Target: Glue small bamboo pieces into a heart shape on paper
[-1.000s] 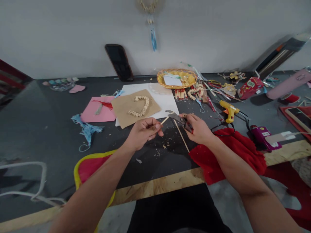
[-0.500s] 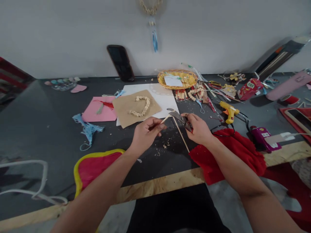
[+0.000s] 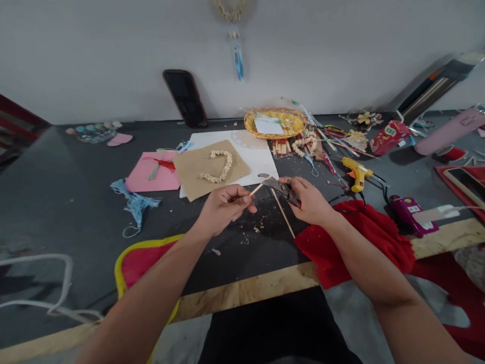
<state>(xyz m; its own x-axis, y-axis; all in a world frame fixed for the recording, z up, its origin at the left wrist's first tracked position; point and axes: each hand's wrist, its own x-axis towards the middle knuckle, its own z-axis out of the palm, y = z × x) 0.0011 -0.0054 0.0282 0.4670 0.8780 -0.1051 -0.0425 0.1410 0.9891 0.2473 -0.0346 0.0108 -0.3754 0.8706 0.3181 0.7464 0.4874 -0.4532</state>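
My left hand [image 3: 227,206] pinches a thin pale wooden stick [image 3: 256,190], whose far end reaches up to the blades of a pair of cutters [image 3: 276,186]. My right hand [image 3: 307,199] is closed round the red handles of those cutters. A second thin stick [image 3: 283,213] slants down from below the blades to the red cloth [image 3: 359,235]. Small wood chips [image 3: 258,229] lie on the dark table under my hands. Behind them, a curved string of pale pieces [image 3: 223,169] rests on brown paper [image 3: 193,172].
Pink paper [image 3: 140,174] and a blue tassel [image 3: 138,202] lie left. At the back are a leaning phone [image 3: 186,98] and a yellow basket [image 3: 261,132]. A yellow glue gun [image 3: 357,174] and purple box [image 3: 411,215] sit right, with a cable nearby.
My left hand has shifted slightly left and down with the stick. My right hand has barely moved, still round the cutters.
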